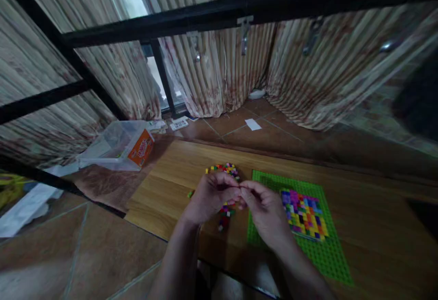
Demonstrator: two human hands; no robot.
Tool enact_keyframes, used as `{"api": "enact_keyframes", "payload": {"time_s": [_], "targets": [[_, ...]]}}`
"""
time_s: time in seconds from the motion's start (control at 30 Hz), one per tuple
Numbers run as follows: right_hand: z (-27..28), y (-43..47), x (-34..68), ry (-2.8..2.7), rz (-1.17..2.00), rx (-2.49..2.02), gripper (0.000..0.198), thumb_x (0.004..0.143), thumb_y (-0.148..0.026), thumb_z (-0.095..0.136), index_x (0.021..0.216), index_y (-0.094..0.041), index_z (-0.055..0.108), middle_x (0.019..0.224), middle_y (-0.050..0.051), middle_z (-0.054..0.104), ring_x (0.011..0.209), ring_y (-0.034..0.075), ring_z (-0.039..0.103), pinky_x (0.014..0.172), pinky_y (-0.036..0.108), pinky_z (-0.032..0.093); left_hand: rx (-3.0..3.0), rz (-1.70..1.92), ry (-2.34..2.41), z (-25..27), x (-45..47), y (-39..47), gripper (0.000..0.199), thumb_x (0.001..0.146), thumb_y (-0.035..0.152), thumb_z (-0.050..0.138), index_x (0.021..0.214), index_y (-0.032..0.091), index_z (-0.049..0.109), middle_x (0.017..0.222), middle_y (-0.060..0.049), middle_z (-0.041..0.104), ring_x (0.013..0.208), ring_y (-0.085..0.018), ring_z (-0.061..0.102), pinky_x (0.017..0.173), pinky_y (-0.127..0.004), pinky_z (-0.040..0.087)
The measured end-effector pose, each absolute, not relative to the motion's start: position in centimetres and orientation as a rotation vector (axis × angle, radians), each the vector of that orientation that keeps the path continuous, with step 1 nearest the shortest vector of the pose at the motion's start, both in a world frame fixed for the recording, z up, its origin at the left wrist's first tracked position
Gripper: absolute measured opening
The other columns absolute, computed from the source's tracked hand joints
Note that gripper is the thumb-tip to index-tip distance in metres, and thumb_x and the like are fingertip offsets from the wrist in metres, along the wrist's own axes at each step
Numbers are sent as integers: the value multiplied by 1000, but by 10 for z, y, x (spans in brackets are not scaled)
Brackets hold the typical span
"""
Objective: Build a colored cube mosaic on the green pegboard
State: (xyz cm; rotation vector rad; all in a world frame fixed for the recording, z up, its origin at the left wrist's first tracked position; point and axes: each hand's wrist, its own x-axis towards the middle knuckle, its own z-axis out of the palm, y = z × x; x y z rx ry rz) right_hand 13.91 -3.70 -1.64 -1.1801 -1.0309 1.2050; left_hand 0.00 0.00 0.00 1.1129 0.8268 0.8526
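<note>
The left hand [217, 195] and right hand [265, 206] meet with fingertips pinched together; whether they clamp a brick I cannot tell. Loose bricks [232, 168] lie on the table [164, 167] just beyond and below the fingers, and the joined bricks [304, 214] sit on the green board [333, 256] beside the right hand

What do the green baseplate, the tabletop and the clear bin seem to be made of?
Green baseplate: probably plastic, matte-looking, studded in a regular grid. Tabletop: wood or wood-look laminate, faintly glossy, with visible grain. Clear bin: likely smooth plastic, judging by its see-through walls.
</note>
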Motion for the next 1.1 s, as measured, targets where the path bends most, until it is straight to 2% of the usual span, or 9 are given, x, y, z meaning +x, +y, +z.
{"api": "enact_keyframes", "payload": {"time_s": [0.23,0.43,0.57,0.7,0.83,1.1], "targets": [[-27,-32,134,-875,1363,-1071,26,72,-43,73,85,-20,71,66,-1,66,59,13,61,58,26,54,1010,872,898,4,-13,3,31,61,33,84,74,12,67,62,-1,69,56,-10,63,58,-20,52],[-50,-17,131,-1129,952,-1404,23,79,-40,63,88,-20,71,73,2,71,66,18,65,63,30,53,909,1142,1091,2,-31,7,31,62,33,82,81,13,66,64,1,66,57,-11,62,53,-19,49],[-59,-11,126,-1425,729,-1522,19,82,-33,57,85,-21,72,82,4,73,75,20,68,73,32,51,920,1193,1137,0,-37,8,30,62,31,80,82,13,68,69,1,66,61,-11,62,59,-22,51],[-56,-13,125,-1477,667,-1516,23,85,-32,55,96,-20,71,92,5,74,81,20,69,76,31,51,970,1106,1147,-3,-34,9,26,65,31,78,81,12,71,65,0,65,56,-9,56,56,-20,47],[-43,-21,132,-1441,623,-1466,21,88,-32,53,93,-21,71,88,3,73,79,18,68,72,29,51,982,1060,1141,-6,-24,8,25,65,31,78,80,12,72,66,-1,67,57,-9,56,56,-19,45],[-23,-36,142,-1488,676,-1231,15,88,-27,58,100,-24,67,90,1,68,80,15,65,72,26,50,882,940,947,-2,3,1,32,61,34,84,79,12,69,70,-2,67,60,-9,60,64,-21,50]]}}
